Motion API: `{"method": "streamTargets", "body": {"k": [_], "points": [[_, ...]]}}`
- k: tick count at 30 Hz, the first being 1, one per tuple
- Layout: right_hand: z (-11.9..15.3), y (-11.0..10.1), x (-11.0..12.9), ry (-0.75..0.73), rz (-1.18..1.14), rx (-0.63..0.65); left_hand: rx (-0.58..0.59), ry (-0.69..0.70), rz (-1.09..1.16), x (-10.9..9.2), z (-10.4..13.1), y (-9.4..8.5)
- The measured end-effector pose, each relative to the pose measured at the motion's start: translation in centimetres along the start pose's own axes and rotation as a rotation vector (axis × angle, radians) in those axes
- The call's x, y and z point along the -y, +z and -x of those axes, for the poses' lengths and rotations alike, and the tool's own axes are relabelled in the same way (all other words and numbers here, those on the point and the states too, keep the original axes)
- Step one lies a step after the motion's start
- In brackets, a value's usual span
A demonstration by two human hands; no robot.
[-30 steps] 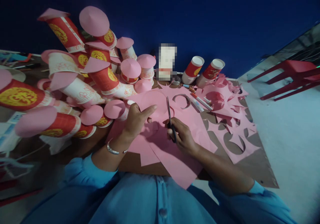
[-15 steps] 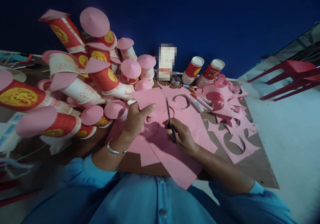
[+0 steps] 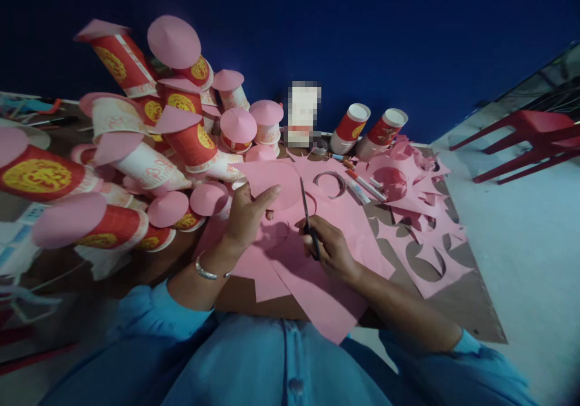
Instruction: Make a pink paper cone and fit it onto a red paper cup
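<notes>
My left hand [image 3: 244, 217] grips the near left edge of a pink paper sheet [image 3: 272, 182], thumb on top and most fingers hidden underneath. A round outline shows on that sheet. In my right hand [image 3: 334, 246] is a pair of scissors [image 3: 312, 237] with dark handles, its blades pointing away from me along the sheet's right side. The blades look almost closed. Under both hands lie more pink sheets [image 3: 326, 297], overlapping and reaching over the table's front edge.
Paper cups with pink cone tops [image 3: 190, 140] crowd the left side. Two capped-less cups [image 3: 351, 129] stand at the back. Pink offcuts [image 3: 426, 261] cover the right, with markers [image 3: 362, 185] and a dark ring [image 3: 330, 185] beside them. A red stool [image 3: 539, 134] stands on the floor.
Both hands, the paper and the scissors keep nearly the same positions. The whole view has shifted very slightly.
</notes>
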State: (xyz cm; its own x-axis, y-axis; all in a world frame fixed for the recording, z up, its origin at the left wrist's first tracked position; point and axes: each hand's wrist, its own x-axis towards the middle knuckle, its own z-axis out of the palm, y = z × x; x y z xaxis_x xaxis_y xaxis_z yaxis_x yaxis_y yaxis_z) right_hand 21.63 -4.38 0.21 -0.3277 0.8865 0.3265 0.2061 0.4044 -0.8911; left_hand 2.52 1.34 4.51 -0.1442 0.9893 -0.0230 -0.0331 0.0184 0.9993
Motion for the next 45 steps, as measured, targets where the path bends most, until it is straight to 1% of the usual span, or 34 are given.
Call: {"method": "streamTargets", "body": {"k": [7, 12, 18, 22, 26, 33, 35, 40, 45], "points": [[0.1, 0.0, -0.3, 0.010, -0.021, 0.005, -0.005, 0.012, -0.045, -0.3, 0.1, -0.1], [0.2, 0.0, -0.5, 0.024, -0.043, 0.017, 0.042, -0.031, -0.029, -0.3, 0.0, -0.1], [0.1, 0.1, -0.4, 0.018, -0.037, 0.006, 0.037, 0.046, -0.063, -1.1, 0.1, 0.1], [0.0, 0.0, -0.2, 0.024, -0.024, 0.003, 0.041, 0.062, -0.072, -1.4, 0.2, 0.1], [0.0, 0.0, -0.1, 0.040, -0.027, -0.004, 0.025, 0.049, -0.090, -1.1, 0.3, 0.0], [0.0, 0.0, 0.0, 0.042, -0.031, -0.012, 0.048, 0.000, -0.056, -0.2, 0.2, -0.1], [0.0, 0.0, 0.1, 0.030, -0.017, -0.016, 0.048, 0.006, -0.058, -0.2, 0.2, -0.1], [0.0, -0.1, 0.0, 0.036, 0.011, -0.039, -0.007, 0.065, -0.081, -0.3, 0.1, -0.1], [0.0, -0.2, -0.6, 0.031, -0.033, -0.056, 0.050, 0.059, -0.113, -0.4, 0.0, -0.3]]}}
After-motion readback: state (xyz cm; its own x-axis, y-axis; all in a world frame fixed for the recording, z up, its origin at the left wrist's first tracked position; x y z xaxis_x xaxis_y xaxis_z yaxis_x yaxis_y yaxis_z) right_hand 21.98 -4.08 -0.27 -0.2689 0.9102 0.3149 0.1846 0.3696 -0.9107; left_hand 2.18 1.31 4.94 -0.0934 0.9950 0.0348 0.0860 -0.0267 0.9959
